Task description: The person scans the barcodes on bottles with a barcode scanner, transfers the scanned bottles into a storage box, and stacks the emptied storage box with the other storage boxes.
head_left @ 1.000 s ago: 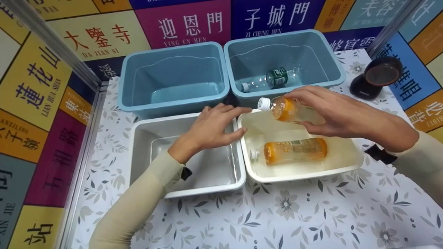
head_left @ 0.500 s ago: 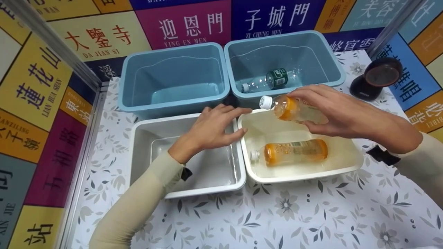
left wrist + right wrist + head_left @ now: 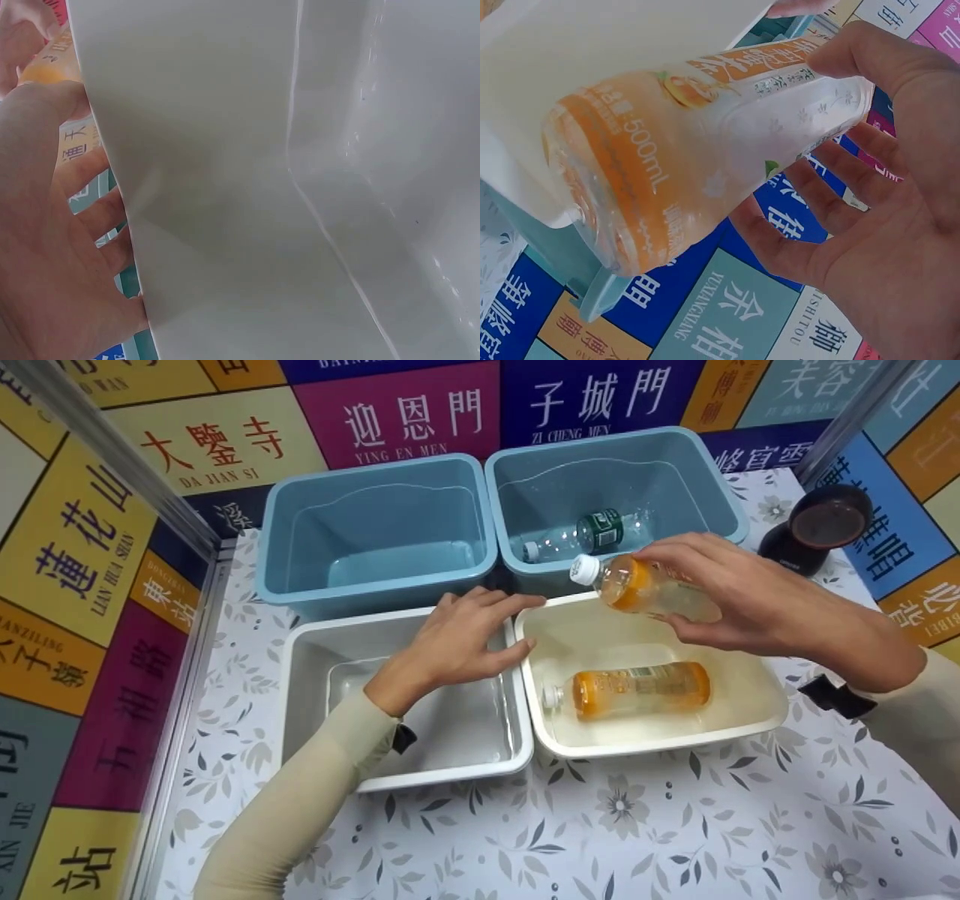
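My right hand (image 3: 742,592) grips a clear plastic bottle (image 3: 630,585) with an orange label and white cap, the cap end pointing left. It is held over the cream bin (image 3: 645,748); the right wrist view shows thumb and fingers around the bottle (image 3: 697,135). Lying on its side in the cream bin is a second orange-labelled bottle (image 3: 641,688). Over the light grey bin (image 3: 442,772), my left hand (image 3: 469,637) spreads its fingers, index and thumb reaching towards the two bins' adjoining rims. In the left wrist view, that hand (image 3: 64,247) has its fingertips at the grey bin's edge.
Behind stand two blue bins side by side. The left one (image 3: 375,592) has a bare floor; the right one (image 3: 615,442) contains a clear bottle (image 3: 600,529) with a green label. A black device (image 3: 814,529) stands at the right. Printed panels enclose the flowered tabletop (image 3: 615,840).
The right hand has moved slightly right and away from me, carrying the bottle, whose cap end has risen a little. My left hand has stayed in place.
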`<move>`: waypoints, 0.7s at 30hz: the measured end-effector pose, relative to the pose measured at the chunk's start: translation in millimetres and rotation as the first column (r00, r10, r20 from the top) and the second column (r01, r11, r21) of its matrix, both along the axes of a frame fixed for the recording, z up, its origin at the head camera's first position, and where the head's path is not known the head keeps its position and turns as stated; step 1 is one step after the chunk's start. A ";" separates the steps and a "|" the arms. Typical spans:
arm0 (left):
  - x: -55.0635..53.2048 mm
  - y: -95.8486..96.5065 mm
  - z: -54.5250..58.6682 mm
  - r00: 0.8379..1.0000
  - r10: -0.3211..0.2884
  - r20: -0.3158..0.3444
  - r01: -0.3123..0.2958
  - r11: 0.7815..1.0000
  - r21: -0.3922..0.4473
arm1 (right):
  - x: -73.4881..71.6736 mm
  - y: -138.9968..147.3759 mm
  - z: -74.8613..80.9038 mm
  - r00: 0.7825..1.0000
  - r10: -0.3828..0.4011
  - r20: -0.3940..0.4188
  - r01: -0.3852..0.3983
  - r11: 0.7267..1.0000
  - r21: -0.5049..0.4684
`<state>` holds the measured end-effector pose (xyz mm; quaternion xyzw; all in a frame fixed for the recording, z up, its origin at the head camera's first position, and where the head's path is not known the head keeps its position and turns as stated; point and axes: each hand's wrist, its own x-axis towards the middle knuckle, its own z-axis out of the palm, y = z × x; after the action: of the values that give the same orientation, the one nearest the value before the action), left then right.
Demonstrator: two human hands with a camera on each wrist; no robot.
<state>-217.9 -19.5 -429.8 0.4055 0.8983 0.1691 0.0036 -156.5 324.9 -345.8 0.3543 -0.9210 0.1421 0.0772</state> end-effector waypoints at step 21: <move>-0.1 -0.1 -0.3 1.000 0.006 0.000 -0.006 1.000 -0.002 | 1.7 11.5 7.1 0.996 -0.063 -0.066 0.061 0.998 -0.022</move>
<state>-218.1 -19.6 -430.1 0.4030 0.8996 0.1683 0.0034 -154.8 336.3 -338.7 0.3294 -0.9270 0.1371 0.1159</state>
